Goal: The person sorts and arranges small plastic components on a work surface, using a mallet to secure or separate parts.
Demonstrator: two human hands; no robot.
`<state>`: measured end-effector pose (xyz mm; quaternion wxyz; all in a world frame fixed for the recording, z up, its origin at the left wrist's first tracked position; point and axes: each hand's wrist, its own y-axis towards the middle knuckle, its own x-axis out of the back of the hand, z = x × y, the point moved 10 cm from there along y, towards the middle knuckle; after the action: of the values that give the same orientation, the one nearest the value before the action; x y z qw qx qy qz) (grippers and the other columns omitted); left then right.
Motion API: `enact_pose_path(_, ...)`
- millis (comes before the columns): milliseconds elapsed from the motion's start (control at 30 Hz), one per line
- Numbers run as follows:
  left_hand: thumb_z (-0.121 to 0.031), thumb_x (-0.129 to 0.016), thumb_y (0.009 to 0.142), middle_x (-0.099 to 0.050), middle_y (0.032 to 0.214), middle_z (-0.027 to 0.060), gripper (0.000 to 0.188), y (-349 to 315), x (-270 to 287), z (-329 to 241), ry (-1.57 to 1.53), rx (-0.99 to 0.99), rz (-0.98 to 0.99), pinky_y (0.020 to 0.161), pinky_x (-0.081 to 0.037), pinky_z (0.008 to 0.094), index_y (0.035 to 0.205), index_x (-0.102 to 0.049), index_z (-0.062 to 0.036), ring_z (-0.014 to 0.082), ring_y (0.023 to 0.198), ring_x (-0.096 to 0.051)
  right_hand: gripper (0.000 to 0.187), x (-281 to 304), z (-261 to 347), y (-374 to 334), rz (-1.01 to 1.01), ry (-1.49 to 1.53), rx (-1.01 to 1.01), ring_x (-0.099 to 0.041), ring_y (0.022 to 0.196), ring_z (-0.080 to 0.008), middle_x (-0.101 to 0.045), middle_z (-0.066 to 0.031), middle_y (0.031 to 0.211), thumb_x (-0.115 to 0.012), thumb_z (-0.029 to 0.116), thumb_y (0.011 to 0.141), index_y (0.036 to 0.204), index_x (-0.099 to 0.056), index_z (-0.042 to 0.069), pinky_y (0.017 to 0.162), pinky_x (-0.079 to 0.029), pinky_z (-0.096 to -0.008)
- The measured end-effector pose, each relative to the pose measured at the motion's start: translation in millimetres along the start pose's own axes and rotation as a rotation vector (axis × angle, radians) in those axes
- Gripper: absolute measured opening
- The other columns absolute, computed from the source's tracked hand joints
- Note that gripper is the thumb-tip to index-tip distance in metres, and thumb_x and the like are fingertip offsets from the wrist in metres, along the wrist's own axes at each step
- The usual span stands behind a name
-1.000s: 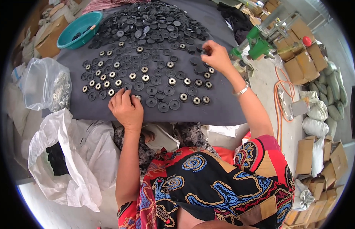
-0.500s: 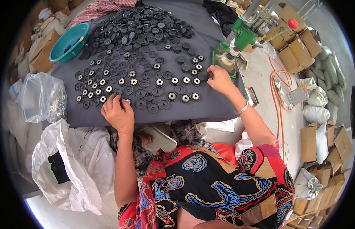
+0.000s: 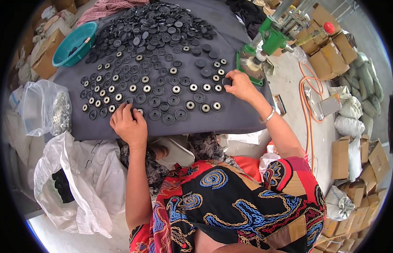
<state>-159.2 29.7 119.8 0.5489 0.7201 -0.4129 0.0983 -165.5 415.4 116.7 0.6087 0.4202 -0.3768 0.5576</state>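
Observation:
Rows of black round plastic wheel halves (image 3: 173, 100) lie on a dark cloth, many with a silvery bearing (image 3: 190, 105) in the middle. At the right end of the rows, the thumb and fingers of my right hand (image 3: 243, 87) close on the edge of a black disc (image 3: 226, 81). My left hand (image 3: 130, 125) rests at the near left of the rows, fingers curled down among the wheel halves. A bearing piece (image 3: 140, 111) shows beside its thumb; whatever lies under its fingertips is hidden.
A large heap of black discs (image 3: 154, 27) covers the table's far side. A teal basin (image 3: 75, 44) stands at the left, above a clear bag of metal parts (image 3: 61, 113). A green hand press (image 3: 270, 40) with a red knob is at the right. An open white sack (image 3: 80, 181) sits below.
My right hand has shifted slightly left and up, its fingers now around the black disc beside it. My left hand has moved only a little to the left.

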Motion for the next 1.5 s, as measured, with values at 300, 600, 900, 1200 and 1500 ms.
enact_pose_path(300,-0.010,-0.063,0.077,-0.067,0.104,0.0088,0.019,1,2,-1,-0.009,-0.001,-0.003,0.093,-0.041,0.0435,0.094,-0.067,-0.0057,0.0291,0.099,-0.060,0.035,28,-16,56,-0.148,-0.106,-0.017,-0.063,0.097,-0.0369,-0.066,-0.0226,0.098,-0.067,0.011,0.073,0.107,-0.066,0.000,0.087,-0.050,-0.0438)
enact_pose_path(600,-0.010,-0.063,0.077,-0.067,0.104,0.0084,0.019,0,2,0,-0.006,0.004,0.001,0.093,-0.041,0.0423,0.095,-0.068,-0.0063,0.0289,0.099,-0.060,0.035,15,-25,80,-0.042,-0.130,-0.045,-0.064,0.099,-0.0368,-0.067,-0.0242,0.101,-0.069,0.012,0.076,0.108,-0.068,-0.001,0.089,-0.050,-0.0428)
enact_pose_path(900,-0.010,-0.063,0.077,-0.067,0.103,0.0085,0.019,1,3,-1,-0.001,0.004,0.005,0.093,-0.041,0.0421,0.095,-0.067,-0.0062,0.0287,0.100,-0.061,0.033,16,-23,90,-0.077,-0.241,-0.033,-0.065,0.094,-0.0371,-0.068,-0.0228,0.096,-0.069,0.012,0.075,0.104,-0.068,-0.002,0.085,-0.051,-0.0423)
enact_pose_path(1200,-0.008,-0.064,0.075,-0.065,0.104,0.0100,0.019,2,4,0,-0.028,0.018,-0.018,0.092,-0.041,0.0458,0.093,-0.065,-0.0055,0.0311,0.097,-0.060,0.023,36,-8,89,-0.238,-0.369,-0.053,-0.064,0.096,-0.0378,-0.066,-0.0207,0.096,-0.067,0.013,0.079,0.097,-0.068,0.000,0.084,-0.050,-0.0457)
enact_pose_path(1500,-0.008,-0.064,0.076,-0.067,0.100,0.0081,0.016,3,13,-6,-0.042,-0.005,-0.049,0.092,-0.041,0.0430,0.092,-0.066,-0.0064,0.0285,0.094,-0.060,0.027,-6,122,124,-0.017,-0.004,0.296,-0.066,0.090,-0.0319,-0.069,-0.0159,0.094,-0.062,0.013,0.079,0.104,-0.068,0.004,0.081,-0.051,-0.0424)
